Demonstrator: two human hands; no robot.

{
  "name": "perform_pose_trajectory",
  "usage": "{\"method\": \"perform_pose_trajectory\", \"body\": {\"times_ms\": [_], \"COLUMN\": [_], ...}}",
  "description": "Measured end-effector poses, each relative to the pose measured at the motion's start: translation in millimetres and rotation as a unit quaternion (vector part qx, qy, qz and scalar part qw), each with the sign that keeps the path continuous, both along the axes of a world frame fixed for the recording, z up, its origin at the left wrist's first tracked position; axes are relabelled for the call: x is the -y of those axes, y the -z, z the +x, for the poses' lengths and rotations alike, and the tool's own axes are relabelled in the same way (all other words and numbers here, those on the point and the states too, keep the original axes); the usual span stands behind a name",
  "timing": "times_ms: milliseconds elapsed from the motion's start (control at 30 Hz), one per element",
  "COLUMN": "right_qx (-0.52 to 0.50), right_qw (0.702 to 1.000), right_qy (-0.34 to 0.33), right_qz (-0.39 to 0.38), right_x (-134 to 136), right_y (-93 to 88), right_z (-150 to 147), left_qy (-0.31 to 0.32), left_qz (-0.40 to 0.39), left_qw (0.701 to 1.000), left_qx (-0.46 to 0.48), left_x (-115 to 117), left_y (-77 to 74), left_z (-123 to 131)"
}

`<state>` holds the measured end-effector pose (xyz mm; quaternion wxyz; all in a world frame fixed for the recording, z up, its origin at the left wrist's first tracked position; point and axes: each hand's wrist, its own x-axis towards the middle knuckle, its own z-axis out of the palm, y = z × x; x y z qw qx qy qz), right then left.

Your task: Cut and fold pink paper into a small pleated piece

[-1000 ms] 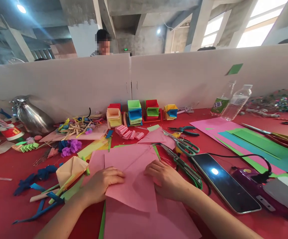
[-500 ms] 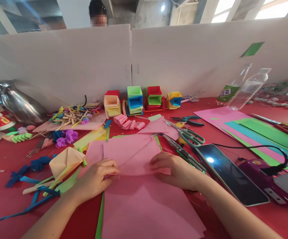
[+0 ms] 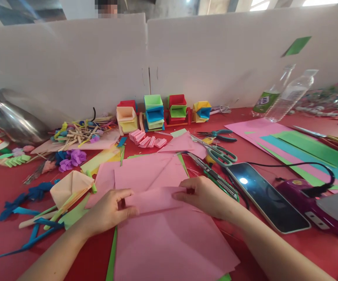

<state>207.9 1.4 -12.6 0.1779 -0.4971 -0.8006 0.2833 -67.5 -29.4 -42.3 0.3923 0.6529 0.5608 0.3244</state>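
A narrow piece of pink paper [image 3: 154,200] stretches between my two hands, slightly raised over other pink sheets. My left hand [image 3: 113,208] pinches its left end between thumb and fingers. At the right end, my right hand [image 3: 199,195] grips it the same way. Whether this piece is loose or a fold of a larger sheet, I cannot tell. Beneath and in front lies a large pink sheet [image 3: 171,244], with green paper [image 3: 112,253] showing under its left edge. Behind my hands is another pink sheet [image 3: 145,168] with a diagonal crease.
A utility knife [image 3: 215,177], scissors [image 3: 220,154], pliers [image 3: 218,134] and a phone [image 3: 269,197] lie on the right. Folded paper boxes [image 3: 154,113] stand by the white partition [image 3: 69,70]. Left are paper scraps [image 3: 72,189] and a metal jug [image 3: 19,121]. Two plastic bottles [image 3: 291,95] lean at the back right.
The narrow pink piece has lifted and tilted up between my hands, its face now showing. My fingers have closed on its ends. The view has tipped down a little.
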Motion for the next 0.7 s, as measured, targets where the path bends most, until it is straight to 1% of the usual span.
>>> {"method": "perform_pose_trajectory", "body": {"times_ms": [67, 200, 267, 367, 467, 567, 700], "right_qx": [-0.008, -0.015, 0.01, 0.036, 0.049, 0.074, 0.114], "right_qw": [1.0, 1.0, 0.999, 0.998, 0.997, 0.997, 0.993], "right_qy": [0.001, -0.017, -0.028, -0.038, -0.032, -0.009, 0.019], "right_qz": [0.0, -0.01, -0.029, -0.047, -0.042, -0.025, -0.012], "right_x": [0.5, 3.0, 4.5, 5.9, 5.8, 5.1, 5.7], "right_y": [-1.1, -8.9, -13.5, -17.2, -16.2, -13.1, -11.1], "right_z": [-0.4, -0.5, -0.1, -0.1, -2.4, -6.6, -12.5], "left_qy": [0.013, 0.108, 0.124, 0.122, 0.086, 0.053, 0.079], "left_qz": [0.005, 0.001, -0.017, -0.06, -0.097, -0.098, -0.128], "left_qw": [1.0, 0.99, 0.984, 0.978, 0.977, 0.978, 0.98], "left_qx": [-0.014, -0.092, -0.127, -0.156, -0.17, -0.175, -0.129], "left_x": [1.3, 6.1, 8.0, 8.4, 7.3, 7.4, 10.1], "left_y": [0.4, -8.2, -13.2, -15.6, -13.2, -13.1, -21.2], "left_z": [-5.8, -8.7, -4.8, 1.8, 3.8, 3.5, 6.3]}}
